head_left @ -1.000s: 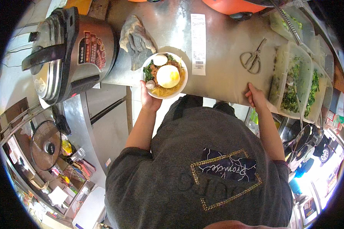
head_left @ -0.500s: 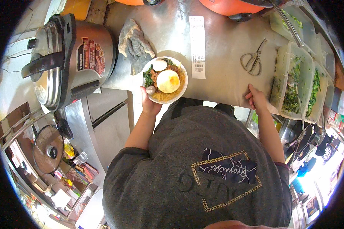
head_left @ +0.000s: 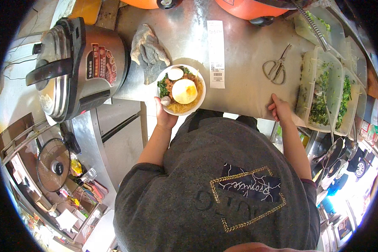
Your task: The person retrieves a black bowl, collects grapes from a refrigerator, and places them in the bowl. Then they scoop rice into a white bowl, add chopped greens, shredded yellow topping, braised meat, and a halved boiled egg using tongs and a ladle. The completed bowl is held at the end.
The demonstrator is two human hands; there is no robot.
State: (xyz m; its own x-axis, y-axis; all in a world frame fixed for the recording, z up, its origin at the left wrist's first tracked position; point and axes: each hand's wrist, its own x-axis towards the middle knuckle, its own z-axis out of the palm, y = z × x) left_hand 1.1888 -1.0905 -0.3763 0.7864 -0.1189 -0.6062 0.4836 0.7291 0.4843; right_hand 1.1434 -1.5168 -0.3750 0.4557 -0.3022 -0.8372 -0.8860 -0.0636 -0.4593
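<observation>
In my left hand (head_left: 166,116) is a white round bowl (head_left: 160,105), gripped by its near left side at the table's front edge. Noodles, a fried egg (head_left: 184,92), a white egg piece (head_left: 175,74), dark greens (head_left: 164,88), brownish minced topping and a small greyish ball (head_left: 166,101) fill it. My right hand (head_left: 281,109) rests by the table's front edge, holding nothing that I can see. Its index finger stretches forward while the other fingers curl loosely. Beyond that hand lie scissors (head_left: 275,71) with dark handles.
A long paper receipt (head_left: 216,54) lies mid-table. A crumpled grey cloth (head_left: 149,52) sits behind the bowl, beside a large pressure cooker (head_left: 101,63) at left. Clear tubs of chopped greens (head_left: 321,94) stand at right. Orange pots (head_left: 250,10) line the far side. A fan (head_left: 53,165) stands lower left.
</observation>
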